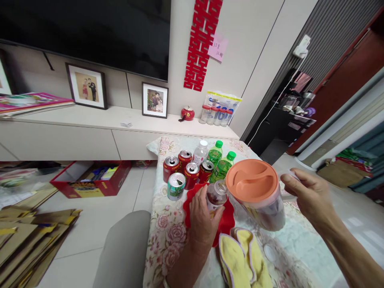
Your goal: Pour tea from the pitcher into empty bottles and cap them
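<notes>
My left hand (204, 218) is wrapped round a small clear bottle (216, 195) with dark contents and no cap, standing on a red cloth (228, 222). My right hand (309, 192) hovers to the right, its fingers pinched on a small white cap (292, 173). Between the hands stands a clear pitcher (264, 212) with an orange lid (252, 180). Several opened red cans (171, 167) and a green can (176, 186) stand behind the bottle, with two green bottles (222, 166) and a clear bottle (200, 153).
A flowered cloth covers the table (163, 232). Yellow cloths (240, 256) lie at the near edge. A grey chair back (126, 248) is on the left. Flattened cardboard (27, 236) and a red box (90, 180) sit on the floor. A long shelf (120, 120) holds framed photos.
</notes>
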Demonstrator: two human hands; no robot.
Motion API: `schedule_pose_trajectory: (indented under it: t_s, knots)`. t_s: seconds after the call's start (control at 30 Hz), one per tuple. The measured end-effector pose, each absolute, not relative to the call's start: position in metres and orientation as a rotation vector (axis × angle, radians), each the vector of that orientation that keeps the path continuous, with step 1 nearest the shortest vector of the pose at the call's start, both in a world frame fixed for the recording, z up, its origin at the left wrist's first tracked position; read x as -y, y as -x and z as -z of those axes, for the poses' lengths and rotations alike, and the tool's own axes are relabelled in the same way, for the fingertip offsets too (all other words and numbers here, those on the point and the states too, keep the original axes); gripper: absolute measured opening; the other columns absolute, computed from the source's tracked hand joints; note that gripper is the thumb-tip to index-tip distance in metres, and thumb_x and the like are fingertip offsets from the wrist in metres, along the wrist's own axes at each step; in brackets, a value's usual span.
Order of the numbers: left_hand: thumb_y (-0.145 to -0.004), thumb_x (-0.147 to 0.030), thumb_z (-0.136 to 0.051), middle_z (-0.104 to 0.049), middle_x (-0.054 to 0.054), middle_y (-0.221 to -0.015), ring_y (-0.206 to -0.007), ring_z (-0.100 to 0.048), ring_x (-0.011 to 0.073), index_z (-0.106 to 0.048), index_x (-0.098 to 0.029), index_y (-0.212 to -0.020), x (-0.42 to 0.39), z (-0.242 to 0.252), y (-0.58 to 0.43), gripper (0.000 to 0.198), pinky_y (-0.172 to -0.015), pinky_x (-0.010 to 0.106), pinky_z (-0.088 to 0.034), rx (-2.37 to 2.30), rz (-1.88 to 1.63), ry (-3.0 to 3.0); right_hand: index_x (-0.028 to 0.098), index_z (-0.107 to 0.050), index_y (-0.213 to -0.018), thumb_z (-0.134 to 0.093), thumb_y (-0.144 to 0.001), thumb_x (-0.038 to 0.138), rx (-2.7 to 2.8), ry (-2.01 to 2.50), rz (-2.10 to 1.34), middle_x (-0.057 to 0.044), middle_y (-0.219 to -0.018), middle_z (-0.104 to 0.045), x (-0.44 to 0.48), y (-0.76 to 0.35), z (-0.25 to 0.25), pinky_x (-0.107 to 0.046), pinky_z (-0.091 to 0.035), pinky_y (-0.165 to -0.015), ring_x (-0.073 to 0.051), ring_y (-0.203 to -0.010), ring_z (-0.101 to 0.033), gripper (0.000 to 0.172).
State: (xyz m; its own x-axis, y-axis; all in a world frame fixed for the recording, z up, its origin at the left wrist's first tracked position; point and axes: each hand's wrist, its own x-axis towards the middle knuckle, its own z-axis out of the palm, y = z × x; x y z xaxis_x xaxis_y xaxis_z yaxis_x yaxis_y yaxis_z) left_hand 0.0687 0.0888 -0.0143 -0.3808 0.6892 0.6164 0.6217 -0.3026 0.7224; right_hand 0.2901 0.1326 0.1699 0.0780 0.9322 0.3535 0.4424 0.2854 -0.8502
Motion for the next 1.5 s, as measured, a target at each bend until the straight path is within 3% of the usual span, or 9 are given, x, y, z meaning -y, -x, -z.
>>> schedule_pose_trajectory:
  t_s: [1.5]
  knots:
    - [-0.079,-0.016,-0.078,-0.066,0.020,-0.136,-0.124,-0.066,0.0351,-0.044,-0.018,-0.145,-0.0885,0.0142,-0.0681,0.075,-0.101,0.052,-0.056,-1.816,-1.796,-1.721,0.021,-0.045,-0.056,-0.080,-0.072,0.068,1.600,1.388,-0.501,0.004,-0.064,-0.029,-0.1329,-0.2894,-0.1745,-0.028,-0.022,-0.057,-0.013,-0.064,-0.028,0.061]
